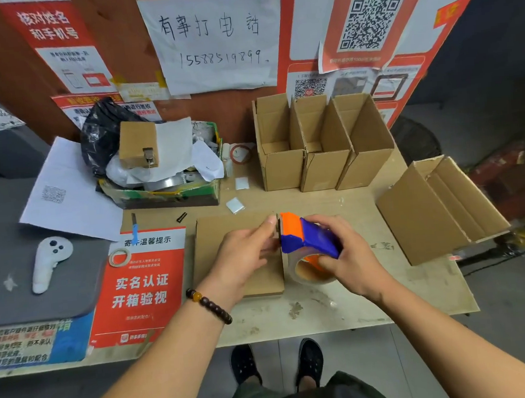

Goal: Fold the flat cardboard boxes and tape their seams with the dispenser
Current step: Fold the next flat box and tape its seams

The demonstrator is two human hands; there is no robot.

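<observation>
Matt brown corrugated cardboard boxes (323, 143) stand at one o'clock on a scuffed, pale wooden tabletop (342, 305), beside a glossy orange-and-blue plastic tape dispenser (305, 236) with shiny clear tape, and a smooth white plastic controller (50, 262) at nine o'clock.

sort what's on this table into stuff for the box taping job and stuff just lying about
For the job:
- tape dispenser, gripped by right hand
- flat cardboard box under left hand
- three folded boxes at the back
- open box at right

Lying about:
- white controller
- clutter-filled box
- small tape roll
- white paper sheet
</observation>
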